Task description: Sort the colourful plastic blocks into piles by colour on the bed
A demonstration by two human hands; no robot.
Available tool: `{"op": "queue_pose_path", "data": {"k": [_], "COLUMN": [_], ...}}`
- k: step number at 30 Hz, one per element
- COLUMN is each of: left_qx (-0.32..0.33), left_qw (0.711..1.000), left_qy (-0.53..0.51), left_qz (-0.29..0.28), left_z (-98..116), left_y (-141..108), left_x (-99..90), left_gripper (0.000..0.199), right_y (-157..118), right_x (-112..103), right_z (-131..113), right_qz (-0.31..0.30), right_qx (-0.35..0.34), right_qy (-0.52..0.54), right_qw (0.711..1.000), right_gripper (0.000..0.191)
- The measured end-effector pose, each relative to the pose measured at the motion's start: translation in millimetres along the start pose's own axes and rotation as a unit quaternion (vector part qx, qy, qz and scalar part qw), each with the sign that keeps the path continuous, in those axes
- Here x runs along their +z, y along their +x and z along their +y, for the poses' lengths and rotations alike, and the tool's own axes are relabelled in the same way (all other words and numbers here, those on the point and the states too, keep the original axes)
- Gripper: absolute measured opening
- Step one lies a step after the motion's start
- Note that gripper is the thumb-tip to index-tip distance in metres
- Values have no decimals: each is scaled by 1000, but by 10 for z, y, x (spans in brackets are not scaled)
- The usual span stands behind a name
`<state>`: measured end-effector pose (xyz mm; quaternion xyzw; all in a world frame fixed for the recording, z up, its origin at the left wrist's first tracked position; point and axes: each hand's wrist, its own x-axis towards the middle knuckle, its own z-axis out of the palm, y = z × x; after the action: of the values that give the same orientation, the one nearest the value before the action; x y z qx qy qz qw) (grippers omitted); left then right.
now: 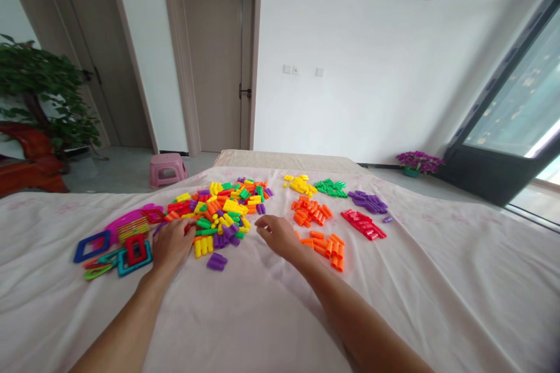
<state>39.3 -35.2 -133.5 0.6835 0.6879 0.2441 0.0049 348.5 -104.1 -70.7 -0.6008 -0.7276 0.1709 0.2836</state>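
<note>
My left hand [171,240] is at the left edge of a mixed pile of coloured plastic pieces [236,207], its fingertips closed around a red piece [189,227]. Between that pile and the sorted ones, my right hand [278,235] hovers with loosely bent fingers apart and nothing visible in them. To the right lie separate heaps: yellow [301,185], green [331,187], purple [368,202], red [363,224], and two orange ones [310,211], the nearer [335,252] beside my right wrist. A purple piece [216,261] lies in front of the mixed pile.
Flat frames in several colours, among them a blue one [91,246] and a teal one [135,265], lie left of my left hand. A wrinkled pale cloth [254,320] covers the table. Beyond it stand a pink stool [167,170] and a pot of purple flowers [419,162].
</note>
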Motion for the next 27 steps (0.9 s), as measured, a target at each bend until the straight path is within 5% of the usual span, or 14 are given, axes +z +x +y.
{"op": "queue_pose_path", "data": {"k": [5, 11, 16, 20, 27], "left_qx": [-5, 8, 139, 222, 203], "left_qw": [1000, 999, 977, 958, 958], "left_qy": [6, 10, -92, -167, -204], "left_qz": [-8, 41, 131, 77, -6], "left_z": [12, 71, 226, 321, 274], "left_y": [-4, -50, -99, -114, -70], "left_x": [-13, -63, -103, -70, 33], "left_gripper": [42, 38, 36, 37, 48], "right_y": [169, 236, 185, 185, 215], "right_x": [434, 633, 643, 668, 741], "right_z": [-402, -483, -412, -362, -281], "right_qz": [-2, 17, 54, 60, 72], "right_qx": [29, 63, 12, -38, -57], "right_qy": [-51, -28, 17, 44, 97], "right_qw": [998, 997, 998, 997, 991], "right_gripper": [30, 39, 25, 13, 16]}}
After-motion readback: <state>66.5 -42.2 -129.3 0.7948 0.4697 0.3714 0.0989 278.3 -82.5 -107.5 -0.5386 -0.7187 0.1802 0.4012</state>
